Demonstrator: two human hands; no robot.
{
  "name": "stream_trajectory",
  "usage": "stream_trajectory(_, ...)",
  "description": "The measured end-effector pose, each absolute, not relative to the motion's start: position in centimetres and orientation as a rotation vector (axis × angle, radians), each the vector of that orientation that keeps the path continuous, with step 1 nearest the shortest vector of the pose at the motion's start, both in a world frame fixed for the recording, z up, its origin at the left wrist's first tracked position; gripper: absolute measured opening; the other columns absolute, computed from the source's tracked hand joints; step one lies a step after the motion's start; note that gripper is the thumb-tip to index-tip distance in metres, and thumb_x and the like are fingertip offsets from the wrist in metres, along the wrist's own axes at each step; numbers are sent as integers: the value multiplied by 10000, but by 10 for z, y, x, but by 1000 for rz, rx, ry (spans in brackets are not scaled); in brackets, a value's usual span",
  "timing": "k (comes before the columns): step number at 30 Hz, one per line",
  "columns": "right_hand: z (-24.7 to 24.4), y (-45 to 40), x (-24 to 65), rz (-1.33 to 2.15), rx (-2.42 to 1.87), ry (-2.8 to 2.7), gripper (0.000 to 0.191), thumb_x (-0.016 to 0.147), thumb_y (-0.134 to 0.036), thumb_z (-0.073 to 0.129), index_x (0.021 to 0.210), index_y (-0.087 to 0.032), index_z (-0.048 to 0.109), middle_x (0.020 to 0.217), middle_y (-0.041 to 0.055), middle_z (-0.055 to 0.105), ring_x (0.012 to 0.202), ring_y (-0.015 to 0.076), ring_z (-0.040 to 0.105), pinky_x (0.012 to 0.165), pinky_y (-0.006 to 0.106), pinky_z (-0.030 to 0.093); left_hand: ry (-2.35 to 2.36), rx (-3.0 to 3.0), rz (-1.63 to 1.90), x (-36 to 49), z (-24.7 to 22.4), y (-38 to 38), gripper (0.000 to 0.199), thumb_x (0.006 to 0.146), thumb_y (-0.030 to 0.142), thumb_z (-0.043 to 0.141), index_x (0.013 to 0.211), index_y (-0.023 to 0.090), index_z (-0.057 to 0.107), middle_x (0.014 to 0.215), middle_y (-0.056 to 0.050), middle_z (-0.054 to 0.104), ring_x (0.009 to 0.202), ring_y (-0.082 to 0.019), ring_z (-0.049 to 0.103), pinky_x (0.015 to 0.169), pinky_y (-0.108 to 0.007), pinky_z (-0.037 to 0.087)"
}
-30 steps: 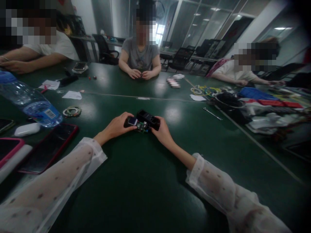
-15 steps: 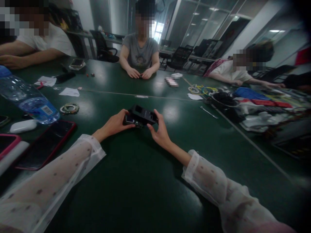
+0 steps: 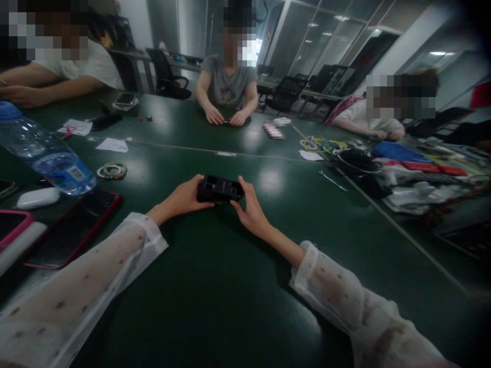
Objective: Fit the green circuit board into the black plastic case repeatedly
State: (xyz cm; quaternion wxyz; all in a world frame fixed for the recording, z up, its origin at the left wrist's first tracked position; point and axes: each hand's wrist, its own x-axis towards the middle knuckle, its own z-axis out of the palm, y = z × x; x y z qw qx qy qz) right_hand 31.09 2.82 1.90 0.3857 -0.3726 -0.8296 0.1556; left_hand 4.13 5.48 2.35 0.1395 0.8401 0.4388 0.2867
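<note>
Left hand (image 3: pixel 185 197) and right hand (image 3: pixel 253 208) clamped on opposite ends of black, oblong, plastic-looking case (image 3: pixel 222 188), long axis roughly parallel to far edge of glossy dark-green table (image 3: pixel 226 286).

place: office-like workroom | black armchairs (image 3: pixel 163 74) | glass partitions (image 3: pixel 307 36) | long green table (image 3: pixel 215 286)

Black plastic case (image 3: pixel 221 189), smooth glossy tabletop (image 3: pixel 230 286), shiny metal wrench (image 3: pixel 333 181)

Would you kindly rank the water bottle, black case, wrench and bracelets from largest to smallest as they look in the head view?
1. Water bottle
2. Black case
3. Wrench and bracelets: too alike in size to rank.
</note>
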Motion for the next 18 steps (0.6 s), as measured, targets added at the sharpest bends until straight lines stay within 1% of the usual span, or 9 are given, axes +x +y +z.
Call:
stream_trajectory(3, 19, 29, 311, 403, -937, -2100, 754, 1003, -312, 520, 1644, -352, 126, 1463, 130, 475, 1369, 326, 487, 1194, 619, 413, 1283, 2385, 842, 42, 24, 55, 804, 741, 620, 817, 1346, 241, 448, 1273, -147, 643, 1115, -359, 698, 893, -497, 588)
stream_trajectory(7, 19, 30, 310, 427, -955, -2084, 759, 992, -308, 539, 1639, -346, 143, 1457, 132, 475, 1359, 322, 496, 1177, 610, 439, 1238, 2289, 906, 42, 22, 56, 812, 727, 613, 834, 1343, 256, 444, 1310, -142, 623, 1142, -343, 688, 930, -503, 585)
stream_trajectory(12, 18, 31, 312, 474, -943, -2065, 744, 993, -319, 550, 1633, -338, 171, 1476, 124, 470, 1388, 317, 481, 1184, 601, 440, 1124, 2153, 990, 40, 17, 61, 835, 717, 536, 870, 1358, 264, 408, 1354, -151, 597, 1147, -306, 682, 964, -482, 576)
stream_trajectory(18, 17, 33, 312, 498, -934, -2041, 714, 1004, -360, 549, 1629, -324, 204, 1468, 127, 487, 1378, 309, 496, 1182, 592, 441, 1073, 2118, 987, 39, 14, 65, 866, 694, 502, 892, 1363, 255, 401, 1349, -163, 594, 1150, -308, 669, 978, -490, 559)
